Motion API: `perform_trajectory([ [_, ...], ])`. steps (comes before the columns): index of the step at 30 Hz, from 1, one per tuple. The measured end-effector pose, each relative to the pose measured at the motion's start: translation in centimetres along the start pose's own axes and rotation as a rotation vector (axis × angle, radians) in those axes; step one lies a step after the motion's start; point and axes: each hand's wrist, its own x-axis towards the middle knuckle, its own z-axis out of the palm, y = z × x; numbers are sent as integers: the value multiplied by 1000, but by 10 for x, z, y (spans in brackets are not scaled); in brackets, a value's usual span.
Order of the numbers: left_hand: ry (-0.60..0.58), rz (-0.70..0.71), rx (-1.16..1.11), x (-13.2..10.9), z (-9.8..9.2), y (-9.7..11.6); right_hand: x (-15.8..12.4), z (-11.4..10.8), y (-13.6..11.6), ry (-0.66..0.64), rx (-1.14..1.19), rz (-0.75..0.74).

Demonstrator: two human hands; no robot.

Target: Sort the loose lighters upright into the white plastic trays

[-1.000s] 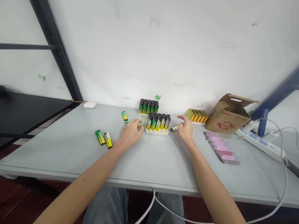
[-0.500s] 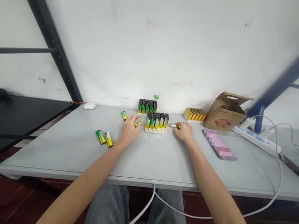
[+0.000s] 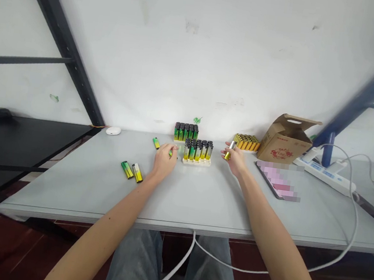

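Note:
In my right hand [image 3: 237, 160] is a yellow and silver lighter [image 3: 230, 150], tilted upright between the fingers, right of the front rack. My left hand [image 3: 165, 159] has its fingers closed round a green-yellow lighter [image 3: 170, 153], partly hidden by them. Between the hands a white rack [image 3: 197, 163] holds several upright lighters [image 3: 198, 150] with dark tops. Left of my left hand one green-yellow lighter [image 3: 156, 143] lies on the table. Nearer the front left lie a green-yellow lighter [image 3: 127, 170] and a white-yellow one [image 3: 137, 173].
Behind stand a block of green lighters [image 3: 186, 133] and a tray of yellow ones [image 3: 247, 142]. At the right are a cardboard box [image 3: 285, 141], a blurred pink flat item [image 3: 276, 180] and a power strip [image 3: 325, 176] with cables. A white case [image 3: 113, 130] sits back left.
My right hand has turned palm up and moved slightly right, bringing its lighter from lying flat to nearly upright. My left hand has barely moved.

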Motion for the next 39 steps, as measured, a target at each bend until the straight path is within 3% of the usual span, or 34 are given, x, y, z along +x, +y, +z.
perform_trajectory([
  [4, -20, 66, 12, -2, 0, 6, -10, 2, -16, -205, 297, 91],
  [8, -9, 97, -20, -4, -1, 10, -19, 2, -25, -315, 363, 153],
  [14, 52, 105, -87, -5, -3, 13, -27, 10, -32, -373, 353, 18],
  [21, -101, 241, -87, -16, -2, 29, -45, 32, -29, -439, 306, -89],
  [27, -355, 282, -32, -21, 4, 33, -54, 43, -14, -531, 149, -165],
  [39, -414, 251, -120, -19, 10, 29, -62, 53, -4, -623, 78, -160],
])
